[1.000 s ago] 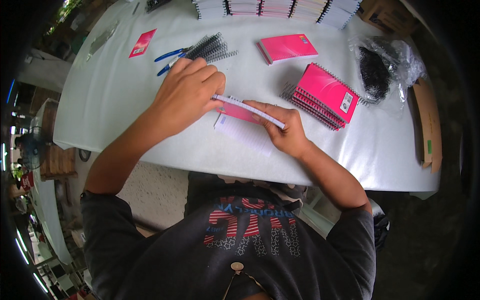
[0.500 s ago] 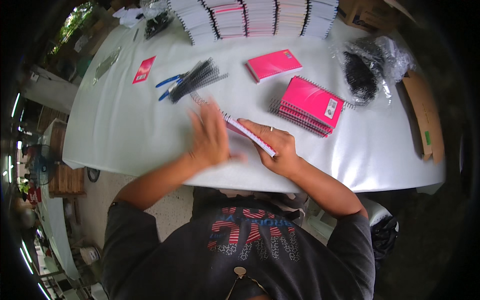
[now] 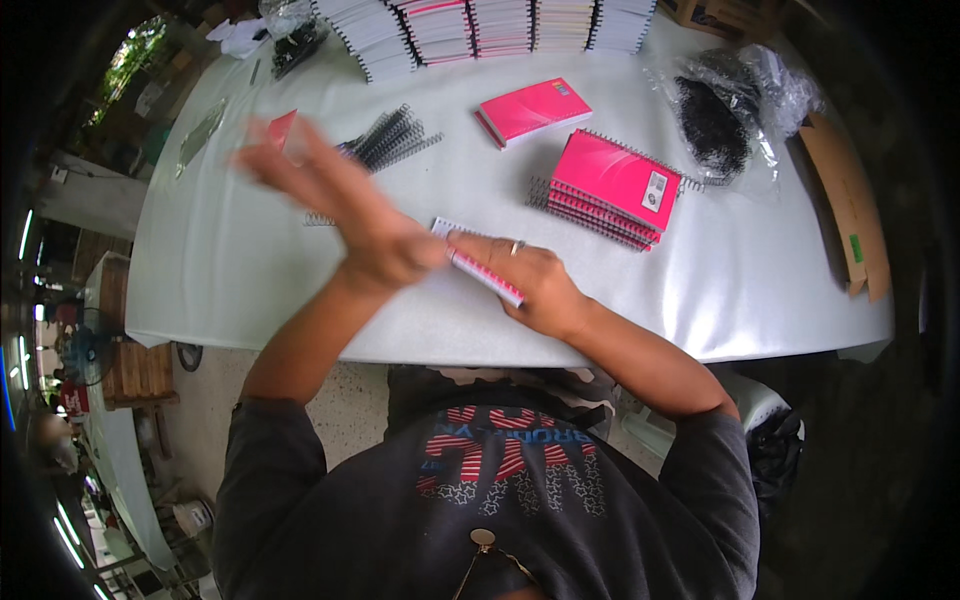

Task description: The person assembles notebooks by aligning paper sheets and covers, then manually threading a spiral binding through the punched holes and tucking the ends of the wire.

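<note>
White-covered table (image 3: 780,275) fills most of frame, upper L to lower R. Row of thick bound stacks (image 3: 500,32), white pg edges w/ some pink & yellow, stands along top ctr. L hand (image 3: 365,225), L of ctr, is blurred; fingers spread apart, pointing to upper L, holding nothing visible. Its base overlaps the upper end of the pad in R hand; contact can't tell. Clear plastic bag (image 3: 778,95) w/ black contents lies upper R. Pile of pink spiral notebooks (image 3: 610,185) sits R of ctr, top one w/ white label. Cardboard strip (image 3: 838,215) nr R edge. R hand (image 3: 535,285), mid-frame, has fingers & thumb clamped on the pad (image 3: 487,280), which is approx edge-on, slanting down to R, white w/ pink along edge. Pink-covered book (image 3: 537,112) lies alone upper ctr, just beyond the pile. Bunch of dk coils (image 3: 395,140) upper L of ctr; pink card (image 3: 283,130) partly hidden behind L fingers; single coil (image 3: 318,219) just L of L hand. Ring (image 3: 516,248) on R hand, smallest.
</note>
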